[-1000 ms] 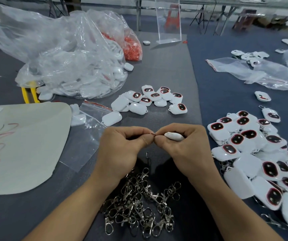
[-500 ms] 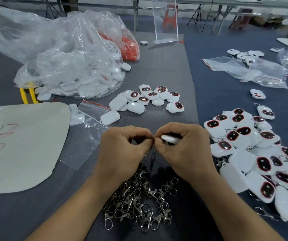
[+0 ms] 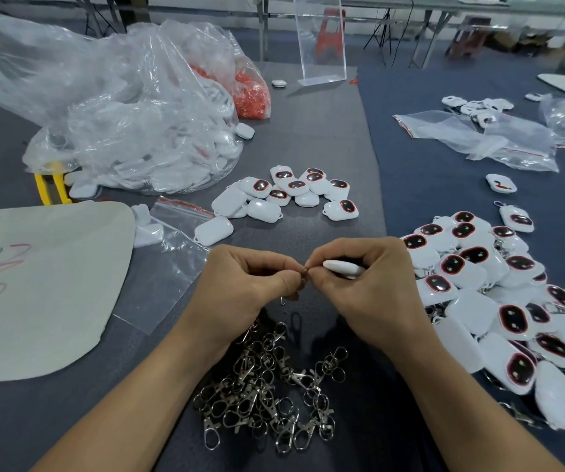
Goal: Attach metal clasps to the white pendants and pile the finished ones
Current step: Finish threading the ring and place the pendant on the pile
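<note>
A dark grey surface (image 3: 315,137) carries everything. At its far left slumps a big clear plastic bag (image 3: 121,107) stuffed with white pieces, and nearer on the left lies a pale rounded sheet (image 3: 46,287) with red scribbles. Along the right edge spreads the pile of finished pendants (image 3: 512,301), white bodies with dark, red-rimmed ovals, many showing metal fittings. Near the centre, between the two forearms, sits a tangled heap of clasps (image 3: 267,390). A smaller group of pendants (image 3: 288,195) lies further back at the middle, beside the bag. Above the heap, the left hand (image 3: 240,284) and the right hand (image 3: 366,287) meet fingertip to fingertip. The right hand's fingers (image 3: 325,282) are curled round a white pendant (image 3: 342,267), held edge-on with its tip pointing left. The left hand's fingers (image 3: 284,281) pinch a metal clasp (image 3: 305,271) right at that tip, its lower end hanging just below the hand.
</note>
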`<state>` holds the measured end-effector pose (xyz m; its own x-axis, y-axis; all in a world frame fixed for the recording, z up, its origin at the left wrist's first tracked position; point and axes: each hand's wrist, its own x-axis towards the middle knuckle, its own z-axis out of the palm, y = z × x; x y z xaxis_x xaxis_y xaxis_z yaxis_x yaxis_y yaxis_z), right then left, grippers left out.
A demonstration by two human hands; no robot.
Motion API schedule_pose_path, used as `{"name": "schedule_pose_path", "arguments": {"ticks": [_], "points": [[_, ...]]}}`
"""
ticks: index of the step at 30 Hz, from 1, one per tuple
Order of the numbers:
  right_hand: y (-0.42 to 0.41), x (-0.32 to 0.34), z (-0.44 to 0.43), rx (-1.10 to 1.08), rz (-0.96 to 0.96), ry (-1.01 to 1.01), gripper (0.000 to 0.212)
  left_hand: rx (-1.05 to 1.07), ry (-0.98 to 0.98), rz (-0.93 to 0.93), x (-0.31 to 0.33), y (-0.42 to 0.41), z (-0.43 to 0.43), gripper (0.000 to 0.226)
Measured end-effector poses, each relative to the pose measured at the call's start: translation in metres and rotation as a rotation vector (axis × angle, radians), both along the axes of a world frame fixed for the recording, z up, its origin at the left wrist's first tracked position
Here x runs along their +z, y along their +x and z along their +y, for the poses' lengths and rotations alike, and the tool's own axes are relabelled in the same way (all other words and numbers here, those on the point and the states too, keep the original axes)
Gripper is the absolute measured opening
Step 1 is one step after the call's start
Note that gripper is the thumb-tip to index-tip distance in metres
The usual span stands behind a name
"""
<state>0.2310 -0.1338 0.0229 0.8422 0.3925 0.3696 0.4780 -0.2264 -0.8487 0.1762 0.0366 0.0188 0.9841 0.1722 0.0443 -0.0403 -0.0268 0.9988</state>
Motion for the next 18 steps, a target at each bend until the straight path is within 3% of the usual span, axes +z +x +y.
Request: {"name": "schedule_pose_path", "arguments": {"ticks": [18], "points": [[0.003,0.0,-0.002,0.192,0.025,0.016,0.018,-0.157,0.082,0.096,0.002,0.001,0.014,0.011]]}}
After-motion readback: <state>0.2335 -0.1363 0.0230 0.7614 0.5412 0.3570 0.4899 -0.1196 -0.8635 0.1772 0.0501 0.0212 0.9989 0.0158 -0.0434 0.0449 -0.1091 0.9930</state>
